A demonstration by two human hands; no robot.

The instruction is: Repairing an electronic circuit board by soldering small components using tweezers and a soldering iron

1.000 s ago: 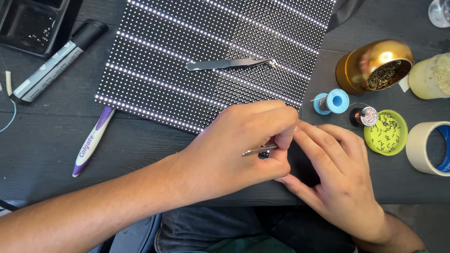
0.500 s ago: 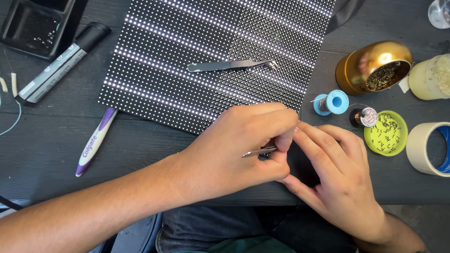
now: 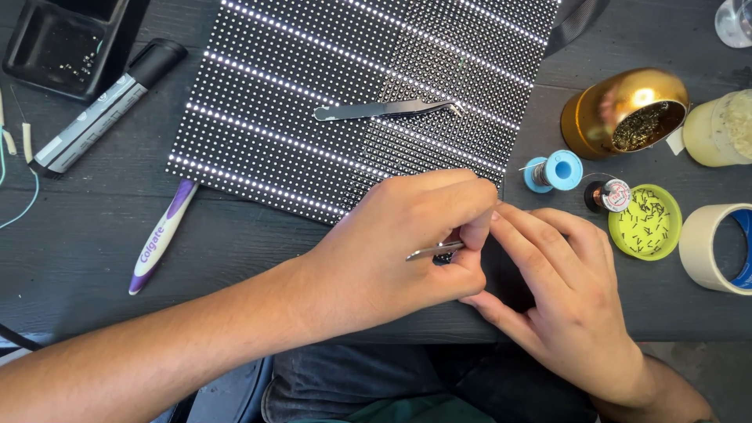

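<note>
My left hand (image 3: 392, 254) reaches in from the lower left and pinches thin metal tweezers (image 3: 433, 251), whose tips point at the fingertips of my right hand (image 3: 568, 301). My right hand lies at the table's front edge. Its thumb and fingers hold a small dark piece (image 3: 507, 276) that is mostly hidden beneath them. Both hands meet just below the lower right corner of a black LED matrix panel (image 3: 313, 117) with lit white rows. A second pair of tweezers (image 3: 384, 110) lies on the panel.
To the right stand a blue spool (image 3: 558, 170), a small wire spool (image 3: 609, 194), a green lid of tiny parts (image 3: 645, 222), a gold pot (image 3: 623, 113), a cream jar (image 3: 721, 129) and a tape roll (image 3: 717, 247). A marker (image 3: 102, 110), a black tray (image 3: 55, 47) and a white-purple toothbrush (image 3: 160, 235) lie left.
The hands stay almost still at the same spot. The view has shifted slightly.
</note>
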